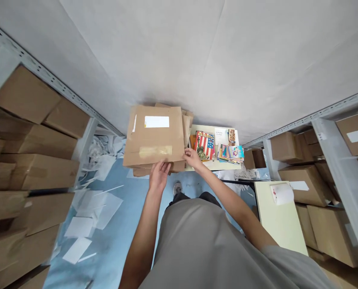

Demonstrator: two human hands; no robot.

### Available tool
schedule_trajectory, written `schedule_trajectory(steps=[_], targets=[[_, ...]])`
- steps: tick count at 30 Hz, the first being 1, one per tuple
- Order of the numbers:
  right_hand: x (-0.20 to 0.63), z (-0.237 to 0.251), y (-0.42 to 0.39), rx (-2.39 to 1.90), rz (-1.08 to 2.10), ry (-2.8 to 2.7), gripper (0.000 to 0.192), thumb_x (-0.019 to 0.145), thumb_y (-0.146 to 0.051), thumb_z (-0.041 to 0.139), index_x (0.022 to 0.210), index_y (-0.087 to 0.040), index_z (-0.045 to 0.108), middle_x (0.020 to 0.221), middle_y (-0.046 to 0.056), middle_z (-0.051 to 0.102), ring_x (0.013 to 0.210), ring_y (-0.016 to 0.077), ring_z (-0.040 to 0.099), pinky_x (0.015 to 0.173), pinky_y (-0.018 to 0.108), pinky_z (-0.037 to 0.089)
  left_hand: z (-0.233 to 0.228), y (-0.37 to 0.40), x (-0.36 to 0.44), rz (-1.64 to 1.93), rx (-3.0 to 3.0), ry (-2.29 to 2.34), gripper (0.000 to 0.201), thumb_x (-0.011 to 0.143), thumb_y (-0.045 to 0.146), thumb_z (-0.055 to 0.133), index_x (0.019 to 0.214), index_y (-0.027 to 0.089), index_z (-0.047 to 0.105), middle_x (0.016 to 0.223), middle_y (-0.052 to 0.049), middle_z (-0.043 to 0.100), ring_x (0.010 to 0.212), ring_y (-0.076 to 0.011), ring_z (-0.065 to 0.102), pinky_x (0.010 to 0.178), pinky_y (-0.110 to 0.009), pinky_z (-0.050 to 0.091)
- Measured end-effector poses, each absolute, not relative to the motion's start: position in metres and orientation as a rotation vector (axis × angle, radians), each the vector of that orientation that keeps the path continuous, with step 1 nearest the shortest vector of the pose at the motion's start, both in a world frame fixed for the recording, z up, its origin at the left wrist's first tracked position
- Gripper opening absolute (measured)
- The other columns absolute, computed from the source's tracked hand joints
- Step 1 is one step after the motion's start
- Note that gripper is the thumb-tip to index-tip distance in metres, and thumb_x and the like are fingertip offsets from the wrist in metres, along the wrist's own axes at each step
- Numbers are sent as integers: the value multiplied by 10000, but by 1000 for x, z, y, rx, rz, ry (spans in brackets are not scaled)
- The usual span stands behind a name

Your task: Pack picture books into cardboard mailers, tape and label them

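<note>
A flattened cardboard box (pixel 157 140) with a white label and a strip of tan tape lies on top of a cardboard stack against the wall. My right hand (pixel 192 157) pinches its near right corner between thumb and fingers. At the middle of the near edge, my left hand (pixel 159 174) has its bent fingers closed on the cardboard; the thumb's grip is partly hidden. Just right of the stack, a book with a flag-striped cover (pixel 205 145) and a pile of small colourful booklets (pixel 230 152) lie on a pale table (pixel 193 164).
Shelves of cardboard boxes (pixel 51 170) rise on the left, and more boxes (pixel 305 184) fill the right shelf. Paper sheets (pixel 79 226) litter the blue floor at left. A second pale table (pixel 279 224) holds a white paper roll (pixel 282 194) at lower right.
</note>
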State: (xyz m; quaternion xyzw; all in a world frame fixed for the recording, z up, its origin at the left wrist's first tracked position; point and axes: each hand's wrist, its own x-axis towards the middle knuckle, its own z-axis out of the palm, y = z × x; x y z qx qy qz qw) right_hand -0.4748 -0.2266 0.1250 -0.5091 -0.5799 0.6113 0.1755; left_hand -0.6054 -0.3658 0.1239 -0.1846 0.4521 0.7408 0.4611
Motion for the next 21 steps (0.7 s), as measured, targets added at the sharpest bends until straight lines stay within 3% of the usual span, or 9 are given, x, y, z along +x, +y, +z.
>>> schedule_trajectory(steps=[5, 10, 16, 21], targets=[[-459, 163, -243, -1081, 1849, -1486, 484, 821, -571, 920, 1082, -277, 637, 996, -3, 756, 867, 185, 678, 705, 272, 565, 141, -346, -615, 2013, -431, 1081, 209, 905, 94, 844, 1026, 236, 751, 1129, -31, 854, 1225, -186, 788, 1122, -331, 633], [-399, 181, -245, -1151, 1763, -1358, 512, 810, -604, 932, 1085, -283, 642, 1008, 1, 775, 852, 193, 697, 723, 304, 600, 162, -313, -594, 1921, -137, 1075, 253, 876, 115, 908, 1026, 237, 745, 1177, -38, 861, 1266, -200, 784, 1108, -343, 647], [-240, 186, -245, -1430, 1255, -965, 569, 803, -635, 899, 1211, -290, 702, 1161, 43, 820, 1048, 241, 790, 872, 363, 626, 173, -250, -522, 1566, 423, 1074, 388, 818, 407, 1015, 1055, 277, 736, 1224, -45, 850, 1357, -271, 741, 1150, -441, 618], [-78, 204, -307, -1532, 818, -618, 576, 809, -639, 865, 1223, -271, 704, 1237, 85, 820, 1093, 249, 798, 931, 383, 624, 178, -217, -421, 1316, 632, 961, 435, 758, 450, 1037, 1032, 280, 744, 1236, -36, 845, 1364, -267, 726, 1201, -423, 573]])
